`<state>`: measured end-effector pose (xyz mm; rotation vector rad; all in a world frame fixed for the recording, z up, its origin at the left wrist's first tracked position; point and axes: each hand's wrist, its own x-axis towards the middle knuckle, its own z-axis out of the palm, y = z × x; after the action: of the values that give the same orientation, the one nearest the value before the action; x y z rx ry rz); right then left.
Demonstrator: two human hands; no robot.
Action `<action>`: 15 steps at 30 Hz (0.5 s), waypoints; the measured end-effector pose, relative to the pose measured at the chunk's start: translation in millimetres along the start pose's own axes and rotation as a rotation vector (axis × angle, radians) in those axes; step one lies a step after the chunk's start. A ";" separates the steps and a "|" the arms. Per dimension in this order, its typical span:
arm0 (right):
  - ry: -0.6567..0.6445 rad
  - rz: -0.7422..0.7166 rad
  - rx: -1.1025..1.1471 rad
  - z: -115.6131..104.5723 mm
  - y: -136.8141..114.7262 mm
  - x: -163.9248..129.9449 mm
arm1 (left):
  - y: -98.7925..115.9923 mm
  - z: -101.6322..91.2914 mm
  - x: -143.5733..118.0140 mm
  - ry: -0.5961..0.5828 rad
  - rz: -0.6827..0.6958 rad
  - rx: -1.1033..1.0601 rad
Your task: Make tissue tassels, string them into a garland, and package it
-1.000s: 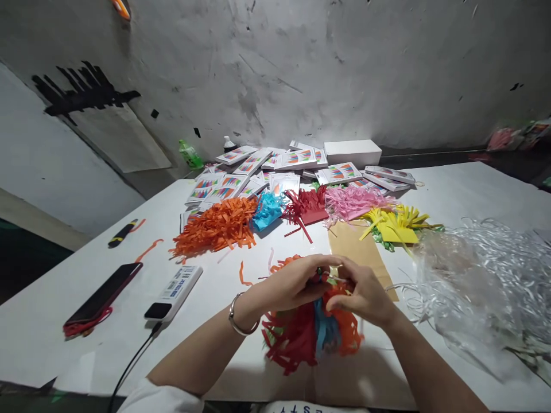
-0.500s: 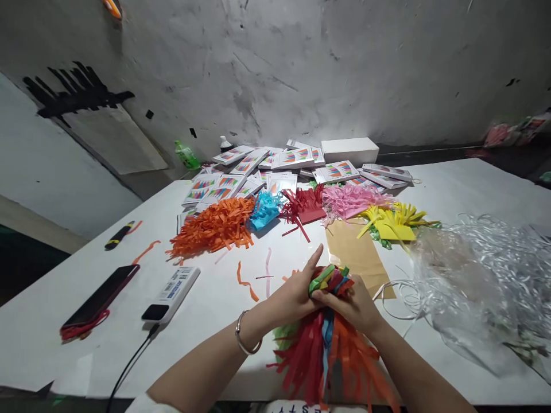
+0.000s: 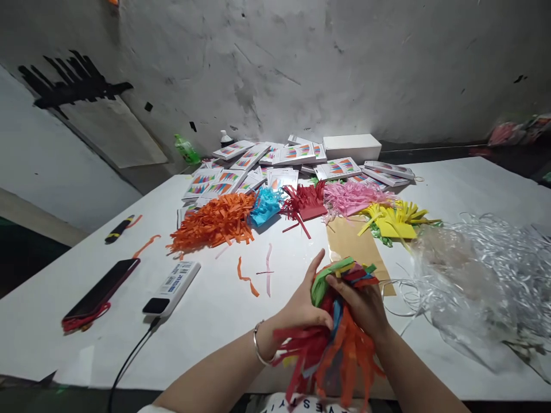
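Multicoloured paper-strip bundle (image 3: pixel 340 321), fringes hanging, hand-clasped

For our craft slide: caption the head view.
Both hands grip a multicoloured fringed paper bundle above a white table.

Fringe bundle (image 3: pixel 333 338) tips past bottom edge, core hidden by hands
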<state>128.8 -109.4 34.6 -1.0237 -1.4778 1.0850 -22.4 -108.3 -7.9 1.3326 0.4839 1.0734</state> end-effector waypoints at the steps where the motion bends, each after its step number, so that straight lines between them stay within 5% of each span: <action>1: 0.033 0.010 -0.002 1.2 -0.5 0.0 | -5.4 4.5 -3.3 0.026 0.009 -0.031; 7: 0.012 0.012 0.015 6.4 0.9 11.0 | -0.3 8.3 -6.7 0.166 -0.131 0.105; 12: -0.141 0.087 0.080 -40.6 8.1 20.4 | 37.3 -40.6 2.9 0.307 -0.170 0.227; 15: -0.223 0.137 -0.087 -79.9 19.7 17.9 | 60.1 -76.5 -0.7 0.453 -0.217 0.232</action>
<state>206.3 -77.4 27.8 -1.1057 -1.6640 1.2758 -105.6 -75.0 30.0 1.1981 1.0934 1.1619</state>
